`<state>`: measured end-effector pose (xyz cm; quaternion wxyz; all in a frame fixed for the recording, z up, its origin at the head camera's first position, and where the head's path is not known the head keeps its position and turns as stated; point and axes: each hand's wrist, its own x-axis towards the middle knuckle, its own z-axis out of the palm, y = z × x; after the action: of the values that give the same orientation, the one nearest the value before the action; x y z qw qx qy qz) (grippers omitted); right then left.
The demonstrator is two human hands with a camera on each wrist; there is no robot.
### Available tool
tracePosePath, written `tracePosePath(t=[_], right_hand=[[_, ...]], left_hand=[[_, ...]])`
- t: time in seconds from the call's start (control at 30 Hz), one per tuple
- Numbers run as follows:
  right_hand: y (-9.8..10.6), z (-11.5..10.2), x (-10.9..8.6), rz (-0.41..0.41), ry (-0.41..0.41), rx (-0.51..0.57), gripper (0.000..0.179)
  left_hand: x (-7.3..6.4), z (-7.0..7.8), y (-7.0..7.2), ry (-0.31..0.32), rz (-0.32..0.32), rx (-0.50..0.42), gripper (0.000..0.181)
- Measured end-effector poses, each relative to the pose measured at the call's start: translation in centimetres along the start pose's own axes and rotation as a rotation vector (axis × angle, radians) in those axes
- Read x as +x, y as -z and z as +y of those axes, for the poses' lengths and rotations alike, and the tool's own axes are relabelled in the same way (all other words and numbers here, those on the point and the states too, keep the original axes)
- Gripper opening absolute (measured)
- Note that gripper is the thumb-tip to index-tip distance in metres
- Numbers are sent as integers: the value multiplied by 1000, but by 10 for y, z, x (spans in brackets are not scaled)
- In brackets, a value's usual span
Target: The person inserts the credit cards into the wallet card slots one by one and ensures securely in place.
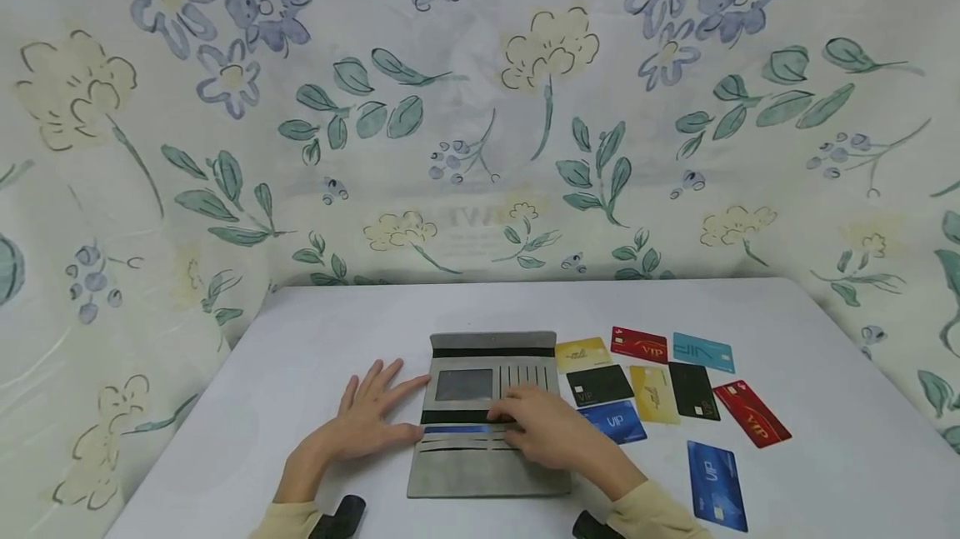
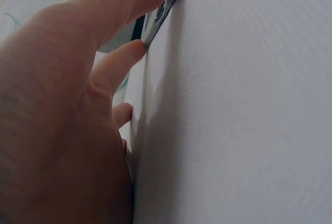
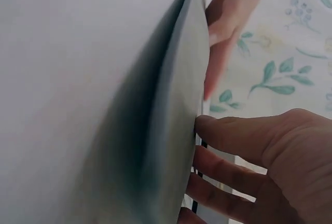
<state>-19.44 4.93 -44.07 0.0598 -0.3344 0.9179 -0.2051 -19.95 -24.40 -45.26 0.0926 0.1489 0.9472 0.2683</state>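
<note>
A grey long wallet (image 1: 480, 481) lies unfolded on the table, with a clear window, black bands and card slots. A blue strip, like a card's edge (image 1: 453, 430), shows along one slot across the lower half. My left hand (image 1: 367, 422) lies at the wallet's left side, fingers spread, with the thumb and index fingertip touching its edge. Over the wallet's middle, my right hand (image 1: 551, 431) rests thumb and fingertips beside the slots, near the strip's right end. In the right wrist view, that hand's thumb (image 3: 233, 133) touches the wallet; what lies under the fingertips is hidden.
Several cards lie right of the wallet: yellow (image 1: 654, 395), black (image 1: 600, 386), red (image 1: 752, 414), light blue (image 1: 702, 351) and blue ones. One blue card (image 1: 717, 485) lies nearer the front. A flowered cloth (image 1: 480, 106) hangs behind the white table (image 1: 360, 306).
</note>
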Motion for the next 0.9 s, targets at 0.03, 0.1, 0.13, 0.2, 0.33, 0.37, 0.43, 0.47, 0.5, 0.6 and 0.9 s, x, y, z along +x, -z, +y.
tracePosePath(t=[0.03,0.1,0.13,0.2,0.33,0.37,0.43,0.47,0.5,0.6,0.9], right_hand=[[2,3,-5,9,-2,-5,23],[6,10,-14,28,-8,-13,24],[9,13,-18,37,-13,-17,24],[13,18,-26,46,-40,-26,24],[19,31,-40,48,-105,-16,27],[21,34,-43,44,-120,-13,28],[24,42,-48,37,-147,-1,31],[26,45,-50,33,-160,1,32],[29,49,-51,28,-169,-3,33],[36,60,-55,16,-204,-8,37],[51,86,-66,-39,-334,40,42]], left_hand=[[0,0,0,-1,0,1,77],[0,1,1,-8,0,3,76],[0,2,1,-7,0,5,76],[0,2,0,-6,-3,8,76],[0,2,0,0,-9,6,77],[0,2,0,0,-9,8,76],[0,2,1,2,-10,11,76],[0,2,1,3,-11,13,76],[0,1,2,5,-12,14,76],[1,0,2,9,-15,15,76],[0,0,0,-7,0,-12,76]])
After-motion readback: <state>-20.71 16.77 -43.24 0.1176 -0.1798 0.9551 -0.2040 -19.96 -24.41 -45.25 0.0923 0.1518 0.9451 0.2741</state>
